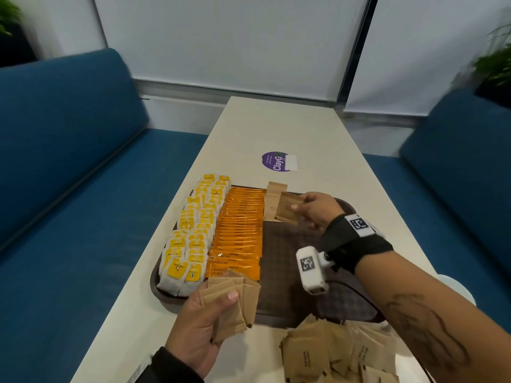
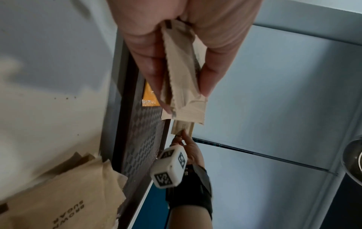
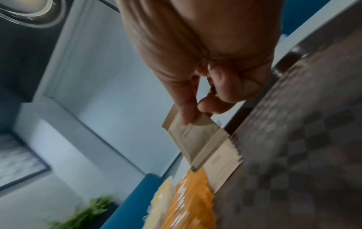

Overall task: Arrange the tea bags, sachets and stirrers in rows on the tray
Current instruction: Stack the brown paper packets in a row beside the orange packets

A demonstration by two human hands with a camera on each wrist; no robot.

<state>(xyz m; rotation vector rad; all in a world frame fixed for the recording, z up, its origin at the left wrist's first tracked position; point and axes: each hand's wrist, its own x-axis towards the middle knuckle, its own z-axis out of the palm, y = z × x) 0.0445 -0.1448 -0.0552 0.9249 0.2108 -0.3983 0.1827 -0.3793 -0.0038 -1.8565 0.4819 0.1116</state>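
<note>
A dark brown tray (image 1: 293,261) lies on the table. Two rows of yellow tea bags (image 1: 193,233) fill its left side, and a row of orange sachets (image 1: 240,230) runs beside them. At the far end a few brown sachets (image 1: 272,200) start a third row. My right hand (image 1: 312,210) pinches one brown sachet (image 1: 290,207) just over that row; the same sachet (image 3: 194,136) shows in the right wrist view. My left hand (image 1: 204,319) grips a fanned stack of brown sachets (image 1: 235,299) at the tray's near edge, the stack (image 2: 182,74) held between thumb and fingers.
A loose pile of brown sugar sachets (image 1: 337,355) lies on the table in front of the tray. A purple round sticker (image 1: 275,160) sits farther along the table. Blue sofas (image 1: 69,172) flank the table on both sides.
</note>
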